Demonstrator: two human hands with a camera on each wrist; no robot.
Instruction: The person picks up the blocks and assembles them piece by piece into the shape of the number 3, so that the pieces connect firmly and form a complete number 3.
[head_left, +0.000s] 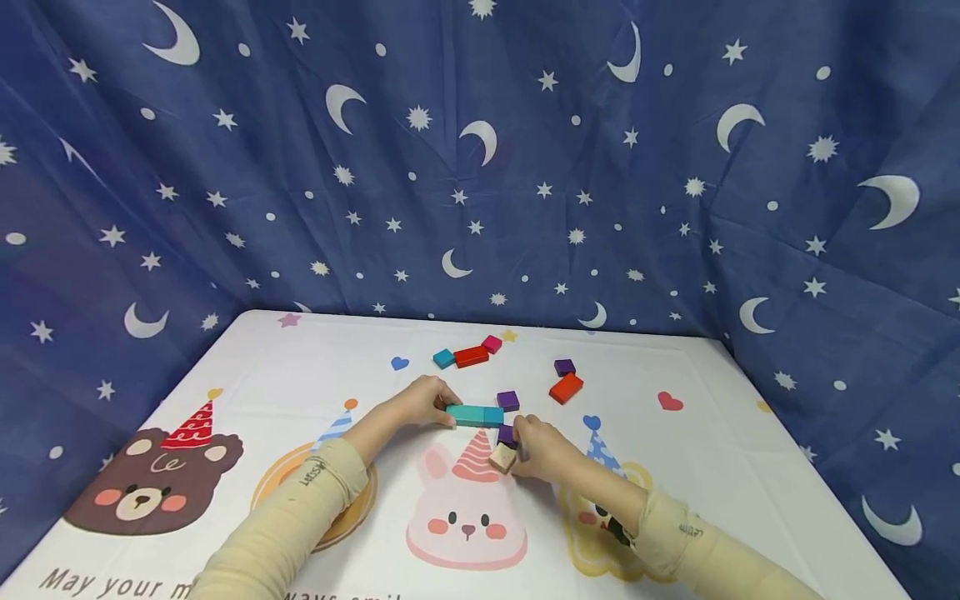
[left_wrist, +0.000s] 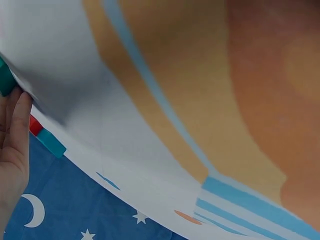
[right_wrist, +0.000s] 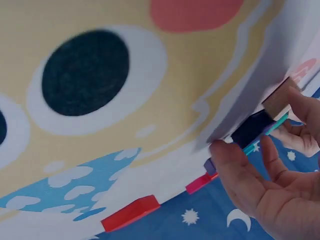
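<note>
My left hand (head_left: 423,402) grips the left end of a long teal block (head_left: 467,415), thumb in front and fingers behind. A shorter blue block (head_left: 493,417) lines up with its right end. In the left wrist view, the fingers (left_wrist: 21,117) reach the teal block (left_wrist: 6,79). My right hand (head_left: 543,450) holds a purple block (head_left: 507,436) and a plain wooden block (head_left: 502,457) end to end. In the right wrist view, the thumb is at the wooden block (right_wrist: 280,99) and a finger is by the dark purple block (right_wrist: 251,127). Another purple block (head_left: 507,401) lies just behind the blue one.
Toward the back lie a blue block (head_left: 444,358), a red block (head_left: 472,357) and a pink block (head_left: 492,343) in a row. Right of them sit a purple block (head_left: 565,367) and an orange-red block (head_left: 566,387). A blue starry curtain (head_left: 480,167) hangs behind the printed tablecloth (head_left: 330,342).
</note>
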